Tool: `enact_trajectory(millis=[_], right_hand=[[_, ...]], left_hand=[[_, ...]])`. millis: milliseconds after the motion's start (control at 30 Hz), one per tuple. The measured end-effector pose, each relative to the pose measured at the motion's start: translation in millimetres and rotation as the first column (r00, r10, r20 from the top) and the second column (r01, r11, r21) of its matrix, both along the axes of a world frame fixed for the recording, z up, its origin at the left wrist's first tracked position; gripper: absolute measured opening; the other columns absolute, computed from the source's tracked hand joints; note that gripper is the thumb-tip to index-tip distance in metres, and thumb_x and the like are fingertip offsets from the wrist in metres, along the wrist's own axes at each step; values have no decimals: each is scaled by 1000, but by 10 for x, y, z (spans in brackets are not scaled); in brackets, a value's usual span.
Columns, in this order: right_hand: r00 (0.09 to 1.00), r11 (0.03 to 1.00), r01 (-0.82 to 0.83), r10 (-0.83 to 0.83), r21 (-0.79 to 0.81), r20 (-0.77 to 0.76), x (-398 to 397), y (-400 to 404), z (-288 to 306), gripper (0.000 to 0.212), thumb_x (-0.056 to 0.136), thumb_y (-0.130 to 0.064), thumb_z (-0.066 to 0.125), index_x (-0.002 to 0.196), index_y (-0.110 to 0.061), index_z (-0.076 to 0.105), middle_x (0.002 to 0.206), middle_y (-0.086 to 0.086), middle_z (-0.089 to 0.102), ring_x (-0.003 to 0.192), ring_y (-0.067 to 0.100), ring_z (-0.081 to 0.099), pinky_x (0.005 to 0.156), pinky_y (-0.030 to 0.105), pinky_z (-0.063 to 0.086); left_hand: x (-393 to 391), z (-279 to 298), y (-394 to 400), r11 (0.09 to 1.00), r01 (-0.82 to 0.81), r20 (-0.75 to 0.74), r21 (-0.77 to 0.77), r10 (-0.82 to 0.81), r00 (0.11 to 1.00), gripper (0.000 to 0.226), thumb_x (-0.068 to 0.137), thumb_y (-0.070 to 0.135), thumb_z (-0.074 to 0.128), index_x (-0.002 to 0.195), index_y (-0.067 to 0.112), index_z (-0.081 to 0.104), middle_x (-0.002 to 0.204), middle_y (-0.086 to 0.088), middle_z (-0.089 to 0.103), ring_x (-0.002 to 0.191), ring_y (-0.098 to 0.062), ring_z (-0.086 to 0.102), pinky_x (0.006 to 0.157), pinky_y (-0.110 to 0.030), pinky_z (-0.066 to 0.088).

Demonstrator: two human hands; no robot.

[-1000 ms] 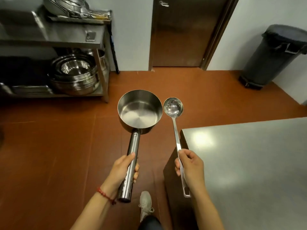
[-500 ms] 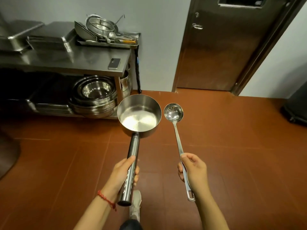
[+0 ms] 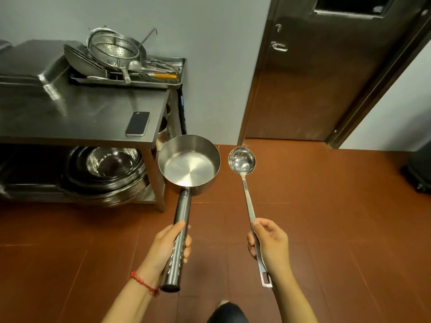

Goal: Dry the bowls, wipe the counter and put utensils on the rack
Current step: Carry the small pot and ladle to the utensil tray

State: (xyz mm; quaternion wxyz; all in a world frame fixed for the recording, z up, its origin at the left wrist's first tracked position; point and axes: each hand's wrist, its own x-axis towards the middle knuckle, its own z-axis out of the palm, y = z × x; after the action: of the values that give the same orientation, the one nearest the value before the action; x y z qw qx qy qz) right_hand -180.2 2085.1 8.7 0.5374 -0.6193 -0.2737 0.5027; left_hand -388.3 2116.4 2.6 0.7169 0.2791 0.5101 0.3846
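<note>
Since a second ago the view has swung from the bare counter corner toward the steel table (image 3: 88,108), which now stands close on the left and much larger; both hands carry their loads as before, level and out in front; the door (image 3: 326,73) fills the right of the wall.

On the table's far corner sits the rack (image 3: 172,64), a shallow tray already crowded with a colander (image 3: 114,51) and loose utensils; a phone (image 3: 137,124) lies near the table's front edge; stacked bowls (image 3: 109,169) sit on the shelf below.

The pan (image 3: 189,164) is held over the floor, just beside the table's corner; the left hand (image 3: 169,249) has its fingers wrapped around the tubular handle near the end, thumb along the top. It looks the heavier piece, rigid, probably slick polished steel; a grip that far back leaves the bowl end pulling down, so it likely wants a firm wrist when set down.

The ladle (image 3: 241,161) is to the pan's right, apart from it, cup upward; the right hand (image 3: 268,247) pinches its flat handle low down, fingers curled around it. It seems light and stiff; the thin handle could twist in the fingers, and its slotted end would suit hanging.
</note>
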Motion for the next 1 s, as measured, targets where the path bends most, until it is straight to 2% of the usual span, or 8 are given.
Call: enact_trajectory(millis=[267, 533, 733, 1000], right_hand=[[999, 998, -51, 50, 37, 19, 640, 1818, -75, 13, 89, -7, 52, 78, -8, 57, 41, 2, 47, 29, 16, 35, 34, 16, 29], [986, 986, -160, 158, 41, 50, 1206, 3558, 189, 12, 90, -7, 51, 79, -5, 55, 40, 1, 46, 30, 14, 34, 34, 16, 30], [968, 968, -247, 245, 52, 47, 1189, 4748, 229, 11, 90, -8, 52, 81, -3, 55, 41, 2, 46, 30, 14, 34, 33, 19, 31], [928, 930, -366, 363, 20, 87, 769, 6626, 217, 16, 91, -9, 50, 76, -6, 55, 40, 0, 48, 30, 14, 37, 33, 18, 31]], left_hand=[[640, -140, 1693, 999, -44, 17, -7, 44, 999, 25, 91, 21, 46, 100, -1, 51, 45, -5, 52, 29, -15, 46, 29, -18, 40], [1150, 72, 3219, 995, -100, 27, 24, 99, 995, 27, 89, 25, 48, 98, 1, 54, 47, -5, 54, 32, -15, 48, 31, -18, 42], [1163, 106, 4310, 982, -184, 62, 34, 181, 981, 31, 83, 27, 50, 98, 0, 53, 46, -5, 53, 31, -16, 47, 30, -19, 41], [828, 59, 5998, 955, -287, 67, 72, 283, 957, 42, 72, 33, 55, 97, -2, 53, 46, -6, 52, 31, -17, 46, 30, -20, 40]])
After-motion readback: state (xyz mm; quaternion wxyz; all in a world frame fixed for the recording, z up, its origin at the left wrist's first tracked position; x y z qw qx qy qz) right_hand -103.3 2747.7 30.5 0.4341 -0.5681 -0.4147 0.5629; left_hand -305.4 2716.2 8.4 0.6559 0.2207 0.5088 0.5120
